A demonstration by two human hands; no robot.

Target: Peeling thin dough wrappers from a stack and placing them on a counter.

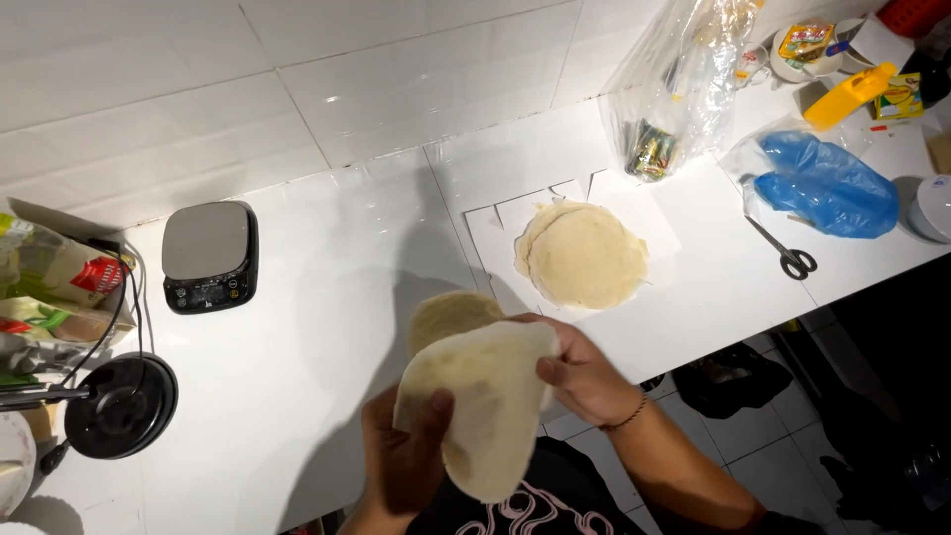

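Observation:
Both my hands hold thin round flatbreads [490,396] over the front edge of the white tiled counter [327,297]. My left hand [406,456] grips the lower left edge, thumb on top. My right hand [580,376] pinches the upper right edge. A second sheet [448,315] peeks out behind the front one. A stack of similar flatbreads [584,256] lies on white paper [495,223] further back on the counter.
A digital kitchen scale [209,256] sits at back left, a black round lamp base [124,404] and food packets [50,272] at far left. Scissors [788,256], a blue plastic bag [827,183], a clear plastic bag [684,84] and a yellow bottle [850,94] lie at right.

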